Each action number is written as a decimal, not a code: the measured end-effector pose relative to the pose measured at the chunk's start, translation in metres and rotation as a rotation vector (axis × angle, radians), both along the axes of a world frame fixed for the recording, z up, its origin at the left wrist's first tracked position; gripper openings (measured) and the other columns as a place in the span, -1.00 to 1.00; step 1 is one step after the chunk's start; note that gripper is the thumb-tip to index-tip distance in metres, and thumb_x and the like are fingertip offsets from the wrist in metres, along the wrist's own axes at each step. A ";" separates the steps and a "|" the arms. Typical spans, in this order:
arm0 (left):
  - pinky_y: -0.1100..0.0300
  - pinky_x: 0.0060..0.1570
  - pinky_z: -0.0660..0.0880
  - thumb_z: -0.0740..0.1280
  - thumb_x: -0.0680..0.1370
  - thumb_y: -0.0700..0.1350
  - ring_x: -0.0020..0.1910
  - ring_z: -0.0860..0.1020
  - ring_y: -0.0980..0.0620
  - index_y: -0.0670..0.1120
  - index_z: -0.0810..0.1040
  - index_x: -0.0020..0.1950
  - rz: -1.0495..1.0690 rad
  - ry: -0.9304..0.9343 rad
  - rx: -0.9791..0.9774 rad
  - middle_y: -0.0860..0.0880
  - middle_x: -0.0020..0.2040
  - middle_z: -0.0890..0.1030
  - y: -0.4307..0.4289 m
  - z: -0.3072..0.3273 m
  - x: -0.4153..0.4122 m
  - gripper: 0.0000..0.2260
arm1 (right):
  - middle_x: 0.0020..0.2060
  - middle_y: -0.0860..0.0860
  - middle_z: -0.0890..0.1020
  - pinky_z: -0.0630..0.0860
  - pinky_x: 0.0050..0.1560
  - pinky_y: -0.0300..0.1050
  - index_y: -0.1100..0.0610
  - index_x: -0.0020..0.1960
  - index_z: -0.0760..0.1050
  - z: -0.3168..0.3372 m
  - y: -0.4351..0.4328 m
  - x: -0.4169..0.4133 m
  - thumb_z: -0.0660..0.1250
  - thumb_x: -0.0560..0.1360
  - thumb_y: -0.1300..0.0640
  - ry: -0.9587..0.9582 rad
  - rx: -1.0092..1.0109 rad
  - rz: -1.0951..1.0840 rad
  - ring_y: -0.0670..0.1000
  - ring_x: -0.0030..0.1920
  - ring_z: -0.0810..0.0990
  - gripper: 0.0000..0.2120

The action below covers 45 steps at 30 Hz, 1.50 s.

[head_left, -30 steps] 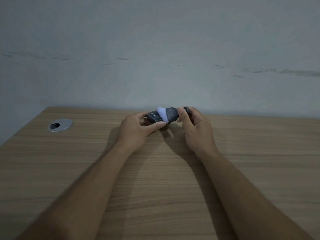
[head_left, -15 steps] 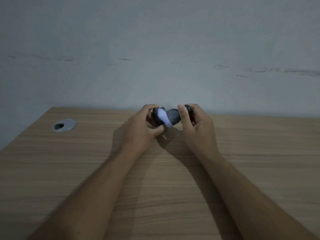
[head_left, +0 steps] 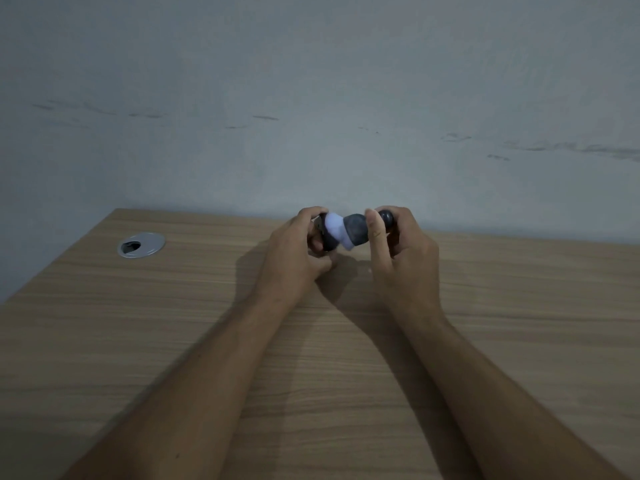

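Observation:
Both hands hold one small dark grey object (head_left: 356, 229) with a pale lilac-white band (head_left: 336, 227) around its middle, lifted a little above the wooden desk (head_left: 173, 341) near its far edge. My left hand (head_left: 298, 251) grips the object's left end, fingers curled over the top and thumb below. My right hand (head_left: 398, 251) grips the right end, thumb upright in front and fingers wrapped behind a rounded dark tip. What the object is cannot be made out in the dim light.
A round silver cable grommet (head_left: 141, 244) is set into the desk at the far left. A plain grey wall (head_left: 311, 98) rises right behind the desk's far edge. The desk's left edge slants toward the near left.
The two hands have raised the object slightly and turned it, so the pale band now faces more upward and the left hand's fingers curl over its end.

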<state>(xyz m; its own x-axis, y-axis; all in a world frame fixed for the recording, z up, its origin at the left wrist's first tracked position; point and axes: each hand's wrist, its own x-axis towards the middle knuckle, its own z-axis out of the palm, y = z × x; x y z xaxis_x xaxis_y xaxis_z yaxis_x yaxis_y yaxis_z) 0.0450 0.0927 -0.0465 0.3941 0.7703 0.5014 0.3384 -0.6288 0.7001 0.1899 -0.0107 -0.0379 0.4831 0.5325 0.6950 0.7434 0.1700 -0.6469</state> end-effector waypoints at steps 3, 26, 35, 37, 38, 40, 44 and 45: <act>0.22 -0.08 0.57 0.62 0.38 -0.28 -0.18 0.58 0.06 -0.07 0.64 0.40 -0.002 -0.001 0.021 0.14 -0.21 0.55 0.001 0.000 0.002 -0.42 | -0.17 -0.10 0.66 0.41 -0.19 -0.36 0.11 0.14 0.65 0.001 0.000 -0.001 0.37 0.75 0.04 -0.015 0.029 -0.016 -0.15 -0.29 0.56 -0.84; 0.35 0.17 0.60 0.66 0.43 -0.13 0.11 0.71 0.16 0.00 0.63 0.43 -0.059 -0.088 0.065 0.10 0.21 0.74 -0.002 0.000 0.001 -0.43 | -0.24 -0.08 0.65 0.52 -0.26 -0.15 0.12 0.12 0.62 -0.003 0.001 0.003 0.33 0.77 0.02 -0.011 0.027 0.014 -0.04 -0.31 0.63 -0.81; 0.33 0.14 0.62 0.61 0.44 -0.22 0.03 0.70 0.20 0.02 0.63 0.42 -0.057 -0.062 0.001 0.14 0.11 0.73 0.000 -0.001 0.002 -0.44 | -0.14 -0.16 0.67 0.41 -0.15 -0.41 0.07 0.19 0.66 -0.001 0.001 0.011 0.35 0.76 0.03 0.048 -0.002 0.046 -0.20 -0.21 0.61 -0.84; 0.46 0.06 0.58 0.62 0.43 -0.19 0.04 0.69 0.18 0.01 0.63 0.43 -0.027 -0.056 -0.001 0.12 0.14 0.73 0.002 -0.001 0.002 -0.43 | -0.17 -0.13 0.69 0.44 -0.18 -0.38 0.08 0.15 0.65 0.000 0.001 0.009 0.34 0.76 0.02 0.003 -0.025 0.074 -0.15 -0.23 0.63 -0.83; 0.52 0.02 0.54 0.63 0.43 -0.17 0.03 0.70 0.18 0.01 0.63 0.43 -0.020 -0.062 -0.006 0.11 0.14 0.74 0.003 -0.001 0.002 -0.43 | -0.19 -0.12 0.69 0.44 -0.20 -0.38 0.10 0.13 0.65 -0.001 0.002 0.009 0.35 0.76 0.02 -0.010 -0.040 0.080 -0.14 -0.24 0.63 -0.82; 0.56 -0.04 0.52 0.62 0.42 -0.16 -0.02 0.71 0.21 0.01 0.63 0.43 -0.004 -0.081 -0.029 0.10 0.12 0.75 0.004 -0.003 0.003 -0.42 | -0.23 -0.12 0.68 0.42 -0.21 -0.40 0.11 0.11 0.66 -0.003 0.004 0.010 0.36 0.75 0.01 -0.005 -0.060 0.057 -0.16 -0.26 0.62 -0.82; 0.40 -0.03 0.62 0.66 0.42 -0.11 -0.14 0.72 0.26 0.03 0.64 0.40 0.000 -0.137 -0.068 0.16 0.01 0.75 0.005 -0.006 0.004 -0.44 | -0.25 -0.14 0.67 0.41 -0.22 -0.47 0.08 0.10 0.68 -0.007 0.006 0.020 0.38 0.73 0.01 0.056 -0.070 -0.074 -0.20 -0.19 0.64 -0.82; 0.37 -0.03 0.63 0.67 0.41 -0.11 -0.16 0.71 0.27 0.03 0.65 0.40 0.000 -0.125 -0.062 0.17 0.00 0.74 0.005 -0.007 0.004 -0.44 | -0.24 -0.14 0.67 0.41 -0.21 -0.48 0.07 0.11 0.69 -0.008 0.006 0.022 0.38 0.74 0.00 0.070 -0.084 -0.087 -0.19 -0.16 0.64 -0.83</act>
